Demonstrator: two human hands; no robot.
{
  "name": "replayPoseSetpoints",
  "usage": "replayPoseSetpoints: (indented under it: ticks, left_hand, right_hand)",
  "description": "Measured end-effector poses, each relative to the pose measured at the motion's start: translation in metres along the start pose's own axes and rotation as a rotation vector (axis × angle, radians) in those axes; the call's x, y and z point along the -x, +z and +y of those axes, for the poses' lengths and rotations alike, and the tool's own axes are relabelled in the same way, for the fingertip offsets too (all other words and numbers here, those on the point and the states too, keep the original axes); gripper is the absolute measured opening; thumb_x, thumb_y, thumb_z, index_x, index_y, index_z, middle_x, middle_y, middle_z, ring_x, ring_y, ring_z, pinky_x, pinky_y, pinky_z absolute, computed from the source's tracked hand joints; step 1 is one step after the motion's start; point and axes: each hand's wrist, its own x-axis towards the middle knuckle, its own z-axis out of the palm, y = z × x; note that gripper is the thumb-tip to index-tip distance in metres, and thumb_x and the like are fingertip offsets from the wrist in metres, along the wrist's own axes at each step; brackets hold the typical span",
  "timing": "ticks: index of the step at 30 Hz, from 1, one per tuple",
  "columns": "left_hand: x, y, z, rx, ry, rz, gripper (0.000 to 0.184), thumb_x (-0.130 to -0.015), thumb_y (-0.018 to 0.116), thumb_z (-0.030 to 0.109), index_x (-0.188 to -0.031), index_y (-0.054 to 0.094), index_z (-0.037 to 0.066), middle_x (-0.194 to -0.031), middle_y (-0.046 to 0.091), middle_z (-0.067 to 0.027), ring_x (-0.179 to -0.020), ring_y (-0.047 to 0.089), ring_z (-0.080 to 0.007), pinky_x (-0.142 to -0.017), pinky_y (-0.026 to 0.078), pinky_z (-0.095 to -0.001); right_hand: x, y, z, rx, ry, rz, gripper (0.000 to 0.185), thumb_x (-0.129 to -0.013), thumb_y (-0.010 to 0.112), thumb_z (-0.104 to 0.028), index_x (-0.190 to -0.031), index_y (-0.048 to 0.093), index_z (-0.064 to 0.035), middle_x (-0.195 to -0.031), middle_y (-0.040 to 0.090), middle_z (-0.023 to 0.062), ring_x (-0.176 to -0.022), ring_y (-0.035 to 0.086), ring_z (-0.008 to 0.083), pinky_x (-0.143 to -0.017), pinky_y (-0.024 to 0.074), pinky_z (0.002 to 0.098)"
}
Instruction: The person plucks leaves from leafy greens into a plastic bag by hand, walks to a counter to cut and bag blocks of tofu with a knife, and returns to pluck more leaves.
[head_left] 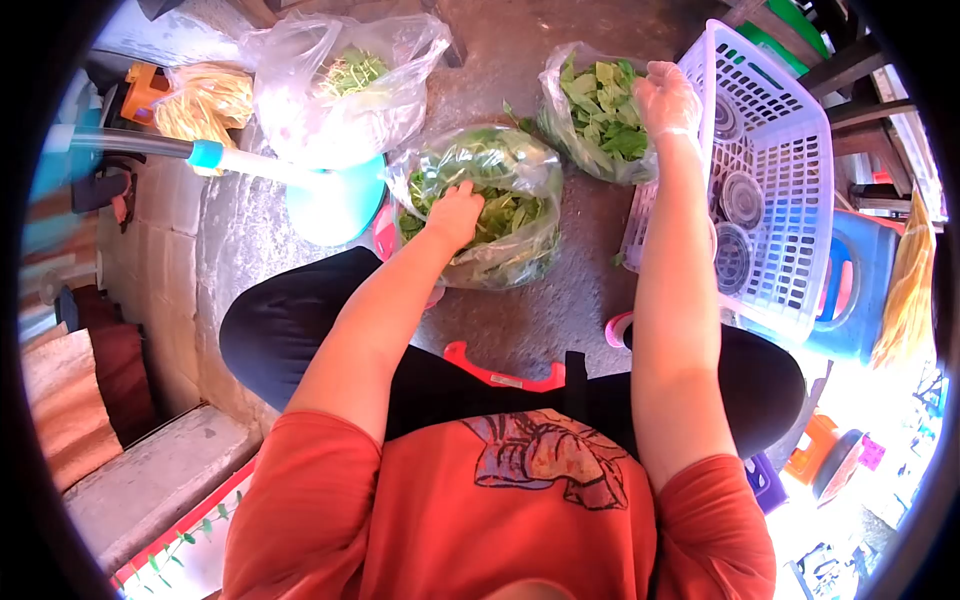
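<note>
My left hand reaches into the middle clear plastic bag, its fingers curled among leafy greens. Some of its fingertips are hidden by the leaves. My right hand wears a thin clear glove and is at the right edge of a second plastic bag. That bag holds loose green leaves. The right fingers look drawn together; what they grip, if anything, cannot be made out.
A white plastic basket with round clear lids stands at the right, beside a blue container. Another plastic bag with sprouts sits at the upper left. A lamp-like turquoise disc stands below it. A red stool edge shows between my legs.
</note>
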Motion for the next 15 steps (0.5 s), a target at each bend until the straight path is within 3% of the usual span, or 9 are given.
replayPoseSetpoints:
  ticks: [3,4,6,7,8,9,11,15]
  left_hand:
    - [0.012,-0.037,0.009,-0.263,0.113,0.025,0.034,-0.073,0.059,0.006,-0.106,0.06,0.008,-0.133,0.039,-0.0159,-0.13,0.029,-0.0347,-0.103,0.024,-0.0579]
    - [0.015,-0.05,0.01,-0.342,0.065,0.062,0.041,-0.074,0.061,0.01,-0.114,0.057,0.009,-0.14,0.033,-0.0162,-0.133,0.024,-0.0337,-0.107,0.019,-0.0562]
    - [0.018,-0.08,0.005,-0.367,0.048,0.137,0.054,-0.073,0.064,0.014,-0.124,0.049,0.01,-0.142,0.03,-0.0162,-0.134,0.022,-0.0341,-0.108,0.016,-0.0544]
    - [0.018,-0.094,0.002,-0.378,0.037,0.176,0.061,-0.073,0.066,0.016,-0.129,0.045,0.01,-0.143,0.028,-0.0162,-0.135,0.022,-0.0343,-0.109,0.015,-0.0535]
    - [0.016,-0.108,0.0,-0.403,0.052,0.183,0.064,-0.073,0.067,0.018,-0.132,0.042,0.01,-0.143,0.027,-0.0158,-0.135,0.021,-0.034,-0.11,0.014,-0.0532]
    - [0.014,-0.121,-0.002,-0.426,0.064,0.189,0.068,-0.073,0.067,0.019,-0.134,0.039,0.011,-0.144,0.026,-0.0154,-0.135,0.021,-0.0337,-0.11,0.013,-0.053]
    - [0.01,-0.143,-0.008,-0.484,0.131,0.251,0.071,-0.074,0.068,0.02,-0.137,0.036,0.011,-0.145,0.024,-0.0145,-0.135,0.022,-0.0324,-0.11,0.013,-0.0522]
    - [-0.002,-0.163,-0.002,-0.523,0.333,0.431,0.066,-0.076,0.064,0.013,-0.136,0.037,0.011,-0.145,0.026,-0.0122,-0.135,0.024,-0.0283,-0.111,0.016,-0.0493]
  right_hand:
    - [0.039,-0.001,-0.014,-0.152,-0.153,0.17,0.024,-0.075,0.062,-0.016,-0.097,0.065,-0.0076,-0.092,0.067,0.0155,-0.087,0.064,0.0307,-0.08,0.05,0.0363]
    - [0.046,0.008,-0.017,-0.239,-0.188,0.1,0.019,-0.076,0.064,-0.013,-0.094,0.066,-0.0067,-0.086,0.067,0.0128,-0.08,0.064,0.0221,-0.075,0.0499,0.0312]
    - [0.065,0.023,-0.031,-0.49,-0.222,-0.248,0.013,-0.079,0.061,-0.008,-0.091,0.066,-0.0092,-0.083,0.067,0.0047,-0.079,0.06,0.0127,-0.073,0.0491,0.0271]
    - [0.078,0.031,-0.045,-0.483,-0.288,-0.431,0.013,-0.08,0.06,-0.007,-0.091,0.067,-0.0109,-0.086,0.066,0.0035,-0.079,0.06,0.013,-0.075,0.0488,0.0262]
    - [0.094,0.032,-0.054,-0.381,-0.283,-0.593,0.014,-0.081,0.057,-0.015,-0.09,0.067,-0.0114,-0.09,0.067,0.0101,-0.086,0.063,0.0221,-0.084,0.0485,0.0325]
    - [0.11,0.049,-0.055,-0.419,-0.239,-0.81,0.017,-0.082,0.055,-0.017,-0.093,0.067,-0.0115,-0.093,0.066,0.0118,-0.089,0.062,0.0237,-0.086,0.0472,0.0335]
    - [0.138,0.08,-0.05,-0.239,-0.392,-0.939,0.021,-0.081,0.055,-0.019,-0.096,0.065,-0.0092,-0.101,0.064,0.0159,-0.097,0.059,0.0309,-0.091,0.0439,0.0357]
    - [0.176,0.109,-0.034,-0.063,-0.34,-0.792,0.029,-0.078,0.052,-0.008,-0.105,0.062,-0.0082,-0.109,0.059,0.0194,-0.104,0.055,0.0351,-0.09,0.0437,0.0402]
